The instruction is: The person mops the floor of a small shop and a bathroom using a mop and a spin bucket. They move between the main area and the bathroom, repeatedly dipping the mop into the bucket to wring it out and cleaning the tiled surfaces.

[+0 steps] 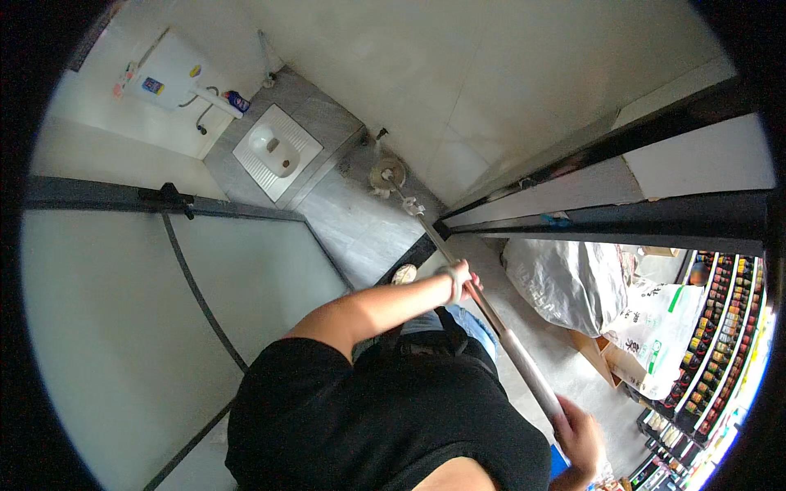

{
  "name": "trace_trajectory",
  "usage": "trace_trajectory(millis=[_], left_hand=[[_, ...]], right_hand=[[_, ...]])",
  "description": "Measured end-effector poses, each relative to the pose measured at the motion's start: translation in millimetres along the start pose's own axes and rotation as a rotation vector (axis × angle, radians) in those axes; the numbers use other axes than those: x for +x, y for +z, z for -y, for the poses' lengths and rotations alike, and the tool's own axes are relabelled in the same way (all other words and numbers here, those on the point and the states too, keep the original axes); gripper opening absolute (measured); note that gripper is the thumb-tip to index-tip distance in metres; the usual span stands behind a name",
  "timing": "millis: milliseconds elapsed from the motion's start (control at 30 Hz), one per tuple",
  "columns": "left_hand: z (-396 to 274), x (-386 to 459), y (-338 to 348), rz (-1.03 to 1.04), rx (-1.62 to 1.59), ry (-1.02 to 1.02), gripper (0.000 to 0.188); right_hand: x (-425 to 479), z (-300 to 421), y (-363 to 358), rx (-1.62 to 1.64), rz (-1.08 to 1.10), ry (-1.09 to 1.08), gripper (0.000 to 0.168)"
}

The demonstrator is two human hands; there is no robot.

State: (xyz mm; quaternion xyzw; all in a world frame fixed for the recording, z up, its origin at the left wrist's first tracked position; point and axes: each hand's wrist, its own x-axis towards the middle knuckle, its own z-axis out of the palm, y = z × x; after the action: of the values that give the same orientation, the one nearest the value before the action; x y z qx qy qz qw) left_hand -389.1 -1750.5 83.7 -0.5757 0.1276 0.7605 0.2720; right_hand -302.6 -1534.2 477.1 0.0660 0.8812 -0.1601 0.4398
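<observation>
Both my hands are on a long metal pole, apparently a mop handle [528, 362], that slants away from me toward the wall. My left hand [457, 279] grips the thinner middle stretch. Around the thicker near end closes my right hand [577, 433], low at the right. The pole's far end, with a pale clear fitting [413, 207] on it, reaches into a round bucket [402, 170] on the floor. What sits at its tip is too small to tell. A wall tap [382, 132] is above the bucket, and a pale streak below it looks like running water.
A squat toilet [273, 150] is set in a raised tiled step, beneath a white cistern [169, 70]. Beside it stands a dark blue bottle [236, 101]. A frosted glass door [123, 294] is at left, a dark door frame [614, 224] at right. Beyond lie a large silvery bag [559, 282] and stocked shelves [715, 331].
</observation>
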Motion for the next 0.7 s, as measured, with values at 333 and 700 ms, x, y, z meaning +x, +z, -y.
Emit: trace_trajectory(millis=[333, 700], left_hand=[[27, -10, -12, 0.083, -0.054, -0.091, 0.030], [7, -19, -14, 0.107, 0.056, -0.097, 0.019]], right_hand=[[-23, -20, -6, 0.053, 0.013, -0.028, 0.037], [-29, 5, -4, -0.080, 0.006, -0.024, 0.031]])
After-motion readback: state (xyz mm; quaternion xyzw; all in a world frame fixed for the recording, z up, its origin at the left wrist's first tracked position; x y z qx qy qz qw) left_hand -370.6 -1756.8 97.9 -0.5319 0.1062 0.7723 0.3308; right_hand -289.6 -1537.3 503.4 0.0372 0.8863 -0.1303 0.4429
